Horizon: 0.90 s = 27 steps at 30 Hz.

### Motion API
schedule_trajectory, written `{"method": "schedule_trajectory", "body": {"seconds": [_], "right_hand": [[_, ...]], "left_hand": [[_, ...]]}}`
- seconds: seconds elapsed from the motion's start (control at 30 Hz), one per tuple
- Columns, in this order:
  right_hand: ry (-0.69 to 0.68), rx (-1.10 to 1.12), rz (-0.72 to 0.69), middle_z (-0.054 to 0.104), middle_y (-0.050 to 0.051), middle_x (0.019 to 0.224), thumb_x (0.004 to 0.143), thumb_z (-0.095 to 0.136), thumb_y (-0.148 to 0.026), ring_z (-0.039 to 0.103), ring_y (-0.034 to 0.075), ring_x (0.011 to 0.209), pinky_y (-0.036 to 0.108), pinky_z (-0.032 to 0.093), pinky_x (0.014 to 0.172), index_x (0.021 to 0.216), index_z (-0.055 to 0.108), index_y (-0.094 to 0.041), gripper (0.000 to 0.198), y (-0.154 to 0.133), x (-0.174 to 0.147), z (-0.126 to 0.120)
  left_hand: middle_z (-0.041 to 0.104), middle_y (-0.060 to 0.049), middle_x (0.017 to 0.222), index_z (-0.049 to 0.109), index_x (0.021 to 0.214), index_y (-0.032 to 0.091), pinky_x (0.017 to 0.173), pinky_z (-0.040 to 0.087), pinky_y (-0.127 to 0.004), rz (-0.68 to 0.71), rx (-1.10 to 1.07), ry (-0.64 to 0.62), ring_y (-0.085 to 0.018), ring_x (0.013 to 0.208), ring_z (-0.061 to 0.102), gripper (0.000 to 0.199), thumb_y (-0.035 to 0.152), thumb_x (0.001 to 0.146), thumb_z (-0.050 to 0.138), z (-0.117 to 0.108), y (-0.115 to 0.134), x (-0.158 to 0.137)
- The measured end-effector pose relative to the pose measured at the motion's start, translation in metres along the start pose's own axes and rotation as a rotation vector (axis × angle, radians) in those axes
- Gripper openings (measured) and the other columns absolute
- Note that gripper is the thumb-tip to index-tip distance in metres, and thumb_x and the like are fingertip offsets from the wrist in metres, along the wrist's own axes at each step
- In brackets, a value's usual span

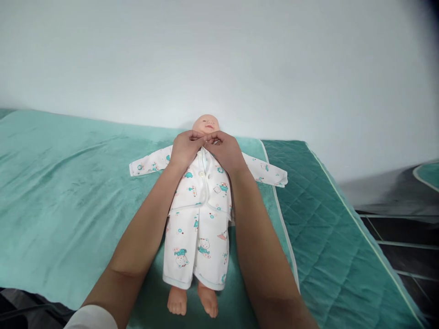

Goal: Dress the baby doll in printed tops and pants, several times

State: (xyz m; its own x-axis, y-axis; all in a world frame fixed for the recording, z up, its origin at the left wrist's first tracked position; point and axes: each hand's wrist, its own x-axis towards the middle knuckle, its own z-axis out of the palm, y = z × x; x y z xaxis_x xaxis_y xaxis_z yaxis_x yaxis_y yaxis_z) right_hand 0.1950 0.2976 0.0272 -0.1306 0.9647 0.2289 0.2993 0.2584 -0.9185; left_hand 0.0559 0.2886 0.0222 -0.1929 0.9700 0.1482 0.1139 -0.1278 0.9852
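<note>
A baby doll (208,122) lies on its back, feet toward me, in a white printed pajama top (219,185) and matching pants (212,237). At its neck, my left hand (187,145) and my right hand (224,147) meet with fingertips pinched on the top's collar. What exactly sits between the fingers is partly hidden, perhaps a button. Below them, a button (202,173) shows on the front of the top. Both sleeves stretch out sideways, and the doll's bare feet (177,300) stick out from the pant legs.
A light green blanket (68,192) with pale edging lies under the doll. It covers part of a darker quilted green mattress cover (329,237) on the right. The white wall (219,59) rises right behind the doll's head. Dark metal slats (404,228) show at the far right.
</note>
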Motion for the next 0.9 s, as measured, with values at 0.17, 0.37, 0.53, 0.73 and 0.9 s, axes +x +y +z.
{"method": "schedule_trajectory", "body": {"seconds": [0.17,0.37,0.53,0.73,0.9], "right_hand": [[-0.018,-0.012,0.013,0.063,-0.002,0.079,0.071,0.069,-0.022,0.052,0.013,0.069,0.029,0.044,0.074,0.087,0.068,-0.018,0.017,0.0018,0.0012,0.0009],[-0.001,0.009,0.034,0.064,-0.002,0.080,0.070,0.070,-0.025,0.054,0.014,0.072,0.031,0.045,0.075,0.087,0.068,-0.019,0.018,0.0021,-0.0012,-0.0019],[0.075,-0.046,0.006,0.066,-0.001,0.080,0.073,0.060,-0.020,0.056,0.015,0.072,0.032,0.045,0.078,0.078,0.067,-0.020,0.009,-0.0006,-0.0038,-0.0008],[0.152,-0.131,-0.011,0.063,-0.001,0.070,0.074,0.057,-0.019,0.056,0.018,0.072,0.033,0.043,0.074,0.067,0.060,-0.022,0.009,0.0000,-0.0056,0.0022],[0.101,-0.139,-0.083,0.060,-0.001,0.068,0.075,0.055,-0.020,0.055,0.018,0.073,0.033,0.042,0.073,0.064,0.059,-0.022,0.012,0.0062,-0.0050,0.0023]], "left_hand": [[0.075,-0.005,0.083,0.072,0.081,0.016,0.075,0.049,-0.028,-0.025,0.028,0.027,-0.017,0.078,0.066,0.011,0.014,0.071,0.069,0.0009,0.0041,-0.0015],[0.065,-0.001,0.070,0.071,0.083,0.017,0.068,0.045,-0.029,-0.068,0.015,0.047,-0.014,0.064,0.057,0.018,0.010,0.067,0.067,-0.0001,0.0063,-0.0034],[0.061,0.001,0.065,0.070,0.084,0.018,0.063,0.041,-0.029,-0.071,-0.041,0.033,-0.012,0.057,0.051,0.016,0.013,0.069,0.070,-0.0008,0.0055,-0.0042],[0.060,0.002,0.064,0.071,0.084,0.018,0.060,0.041,-0.028,-0.060,-0.073,0.027,-0.011,0.055,0.050,0.017,0.011,0.069,0.070,-0.0022,0.0039,-0.0051],[0.070,-0.002,0.073,0.078,0.087,0.019,0.068,0.047,-0.028,0.030,0.046,-0.051,-0.015,0.067,0.061,0.017,0.016,0.075,0.066,-0.0051,-0.0023,-0.0037]]}}
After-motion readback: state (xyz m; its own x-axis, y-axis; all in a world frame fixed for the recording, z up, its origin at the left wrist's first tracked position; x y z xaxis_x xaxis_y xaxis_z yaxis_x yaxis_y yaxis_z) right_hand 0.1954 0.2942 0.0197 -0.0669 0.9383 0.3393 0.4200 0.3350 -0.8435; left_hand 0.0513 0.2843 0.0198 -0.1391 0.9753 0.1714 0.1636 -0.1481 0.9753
